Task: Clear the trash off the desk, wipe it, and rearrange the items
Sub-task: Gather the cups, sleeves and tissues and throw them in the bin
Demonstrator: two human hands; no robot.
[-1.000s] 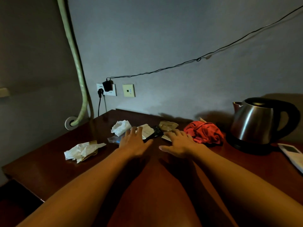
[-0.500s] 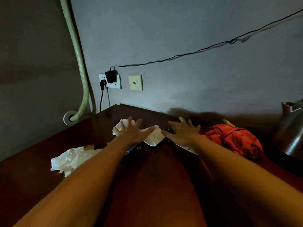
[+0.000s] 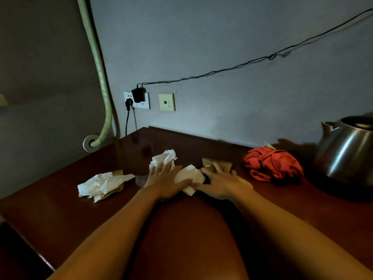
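Centrally, both hands (image 3: 193, 182) on paper trash (image 3: 189, 176).

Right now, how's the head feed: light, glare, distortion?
Head view: dim overall, with the desk near edge almost black; a bright glare streak on the kettle; wide-angle stretch on both forearms; white tissues stay readable, and the trash under the hands is murky.

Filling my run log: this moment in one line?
step: gathering trash | left hand: on paper wrapper | right hand: on brown paper | desk: unwiped
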